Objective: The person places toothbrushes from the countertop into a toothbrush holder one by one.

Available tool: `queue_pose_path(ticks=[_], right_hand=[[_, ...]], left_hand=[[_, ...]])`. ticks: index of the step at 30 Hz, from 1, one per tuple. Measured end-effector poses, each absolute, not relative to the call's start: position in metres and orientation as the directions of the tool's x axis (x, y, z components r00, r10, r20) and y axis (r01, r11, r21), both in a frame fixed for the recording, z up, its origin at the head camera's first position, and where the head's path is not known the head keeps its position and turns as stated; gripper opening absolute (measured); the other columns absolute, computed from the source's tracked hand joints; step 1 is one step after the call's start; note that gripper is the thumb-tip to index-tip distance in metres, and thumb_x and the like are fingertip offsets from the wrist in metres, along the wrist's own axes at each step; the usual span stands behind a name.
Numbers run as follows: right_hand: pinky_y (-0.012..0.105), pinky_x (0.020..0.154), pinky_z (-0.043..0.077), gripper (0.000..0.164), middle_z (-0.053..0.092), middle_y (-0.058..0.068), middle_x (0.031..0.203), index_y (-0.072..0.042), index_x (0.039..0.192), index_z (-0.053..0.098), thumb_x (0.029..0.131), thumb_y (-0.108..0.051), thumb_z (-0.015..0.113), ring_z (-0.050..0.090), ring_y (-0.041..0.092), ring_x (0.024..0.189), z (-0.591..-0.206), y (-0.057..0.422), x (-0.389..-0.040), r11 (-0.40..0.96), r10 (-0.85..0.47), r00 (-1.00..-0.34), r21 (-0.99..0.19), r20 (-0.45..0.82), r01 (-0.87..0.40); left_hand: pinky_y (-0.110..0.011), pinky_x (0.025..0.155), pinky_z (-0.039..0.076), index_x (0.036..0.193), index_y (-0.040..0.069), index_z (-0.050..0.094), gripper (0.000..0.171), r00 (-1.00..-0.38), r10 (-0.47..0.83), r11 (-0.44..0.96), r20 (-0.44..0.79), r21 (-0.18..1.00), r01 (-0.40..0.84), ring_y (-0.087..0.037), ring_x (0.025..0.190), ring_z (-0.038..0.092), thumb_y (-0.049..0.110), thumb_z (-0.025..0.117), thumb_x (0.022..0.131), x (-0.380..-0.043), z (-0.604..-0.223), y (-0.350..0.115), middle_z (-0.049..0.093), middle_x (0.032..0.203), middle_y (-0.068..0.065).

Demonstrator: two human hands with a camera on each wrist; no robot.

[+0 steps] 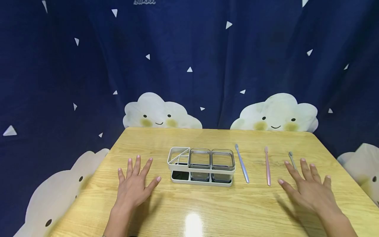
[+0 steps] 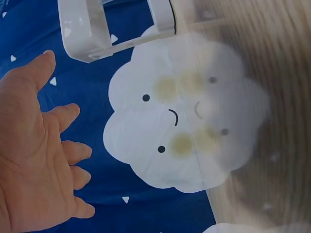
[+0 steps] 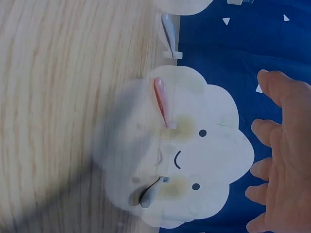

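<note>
A white toothbrush holder (image 1: 182,167) with a divided section at its left stands mid-table. Two clear square cups, a left cup (image 1: 200,159) and a right cup (image 1: 222,160), sit in its other slots. My left hand (image 1: 133,191) is left of the holder, fingers spread, holding nothing. To the right lie a blue toothbrush (image 1: 242,164), a pink toothbrush (image 1: 267,166) and a grey toothbrush (image 1: 292,160), roughly side by side. My right hand (image 1: 312,192), fingers also spread and holding nothing, is nearest the grey toothbrush and overlaps its lower end in the head view.
The light wooden table (image 1: 234,210) has rounded far corners. Behind it hangs a dark blue curtain (image 1: 189,42) printed with white triangles and smiling clouds. A bright light reflection lies on the tabletop near the front.
</note>
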State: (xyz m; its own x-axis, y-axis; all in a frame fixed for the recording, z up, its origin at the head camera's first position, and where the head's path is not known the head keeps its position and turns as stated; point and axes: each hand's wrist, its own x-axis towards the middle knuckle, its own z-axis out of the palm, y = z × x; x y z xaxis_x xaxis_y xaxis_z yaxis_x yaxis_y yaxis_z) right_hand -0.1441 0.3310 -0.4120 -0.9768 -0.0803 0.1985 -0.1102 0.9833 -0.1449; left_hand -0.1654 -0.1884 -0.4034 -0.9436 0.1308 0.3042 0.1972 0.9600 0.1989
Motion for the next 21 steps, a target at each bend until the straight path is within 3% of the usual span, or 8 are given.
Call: queue_pose_path(ticks=[8, 13, 21], right_hand=[[0.074, 0.086, 0.017, 0.073, 0.014, 0.035, 0.144, -0.014, 0.149, 0.022, 0.091, -0.047, 0.052, 0.011, 0.052, 0.131, -0.4102, 0.3295, -0.1431, 0.962, -0.118, -0.941, -0.198, 0.316, -0.187], [0.072, 0.081, 0.027, 0.074, 0.018, 0.033, 0.144, -0.011, 0.147, 0.029, 0.088, -0.044, 0.060, 0.028, 0.060, 0.118, -0.4073, 0.3259, -0.1425, 0.939, -0.117, -0.931, -0.268, 0.346, -0.218], [0.074, 0.075, 0.030, 0.071, 0.026, 0.032, 0.142, -0.008, 0.145, 0.032, 0.088, -0.036, 0.064, 0.032, 0.061, 0.113, -0.4066, 0.3216, -0.1453, 0.891, -0.118, -0.940, -0.385, 0.320, -0.242]], left_hand=[[-0.069, 0.098, 0.010, 0.143, 0.017, 0.039, 0.069, -0.931, 0.149, 0.949, 0.333, 0.216, 0.229, -0.045, 0.133, 0.016, 0.056, 0.052, 0.087, -0.1659, -0.4047, -0.1876, 0.023, 0.147, -0.023], [-0.066, 0.099, 0.018, 0.140, 0.011, 0.043, 0.071, -0.908, 0.167, 0.934, 0.384, 0.233, 0.270, -0.043, 0.130, 0.028, 0.055, 0.056, 0.086, -0.1682, -0.4065, -0.1883, 0.033, 0.142, -0.024], [-0.062, 0.096, 0.028, 0.137, 0.006, 0.045, 0.071, -0.880, 0.178, 0.877, 0.441, 0.335, 0.345, -0.040, 0.124, 0.038, 0.047, 0.065, 0.082, -0.1732, -0.4126, -0.1886, 0.042, 0.136, -0.023]])
